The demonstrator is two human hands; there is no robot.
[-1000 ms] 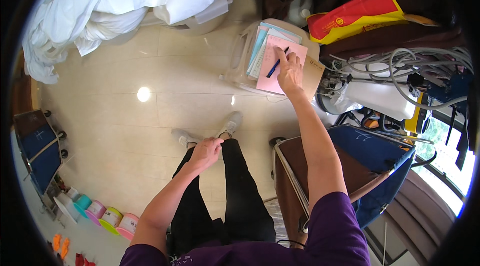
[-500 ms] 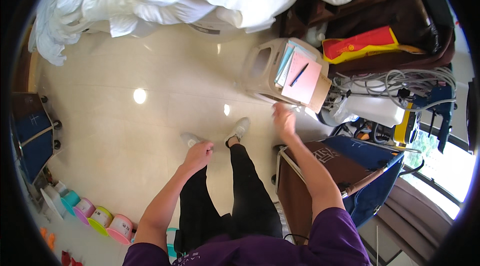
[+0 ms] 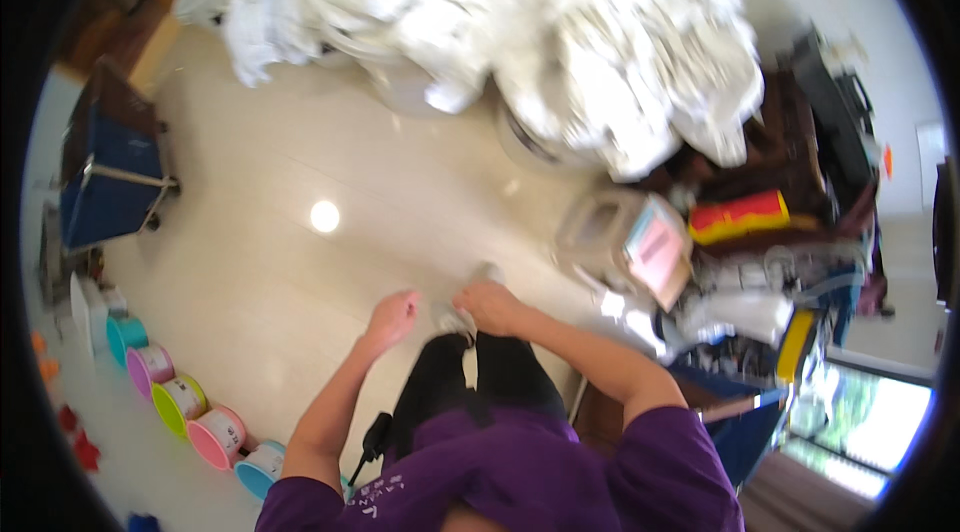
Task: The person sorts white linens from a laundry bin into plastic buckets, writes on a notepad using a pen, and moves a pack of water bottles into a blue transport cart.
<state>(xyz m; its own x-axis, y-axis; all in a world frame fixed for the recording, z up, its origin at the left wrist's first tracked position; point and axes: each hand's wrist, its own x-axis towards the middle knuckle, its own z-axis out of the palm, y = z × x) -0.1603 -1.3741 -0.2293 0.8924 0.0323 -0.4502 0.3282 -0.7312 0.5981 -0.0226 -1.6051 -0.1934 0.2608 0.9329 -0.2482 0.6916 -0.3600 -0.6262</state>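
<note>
My left hand (image 3: 393, 320) is held out over the floor in front of my left leg, its fingers curled into a loose fist with nothing showing in it. Just right of it, my right hand (image 3: 485, 307) is above my shoes with its fingers curled in; it is somewhat blurred, and nothing shows in it. The two hands are apart from each other. A light shoe (image 3: 452, 320) shows partly beneath the hands. Neither hand touches any object around me.
A heap of white linen (image 3: 610, 42) spreads over tubs ahead. On the right stand a beige stool (image 3: 590, 222) with papers (image 3: 652, 254) and a blue-brown cart (image 3: 735, 442). Another cart (image 3: 110, 192) is at the left. Colourful buckets (image 3: 180, 404) line the lower left.
My right hand has swung inward from near the stool to above my shoes. My view has turned left, so the linen, stool and carts sit further right in it. The papers remain on the stool.
</note>
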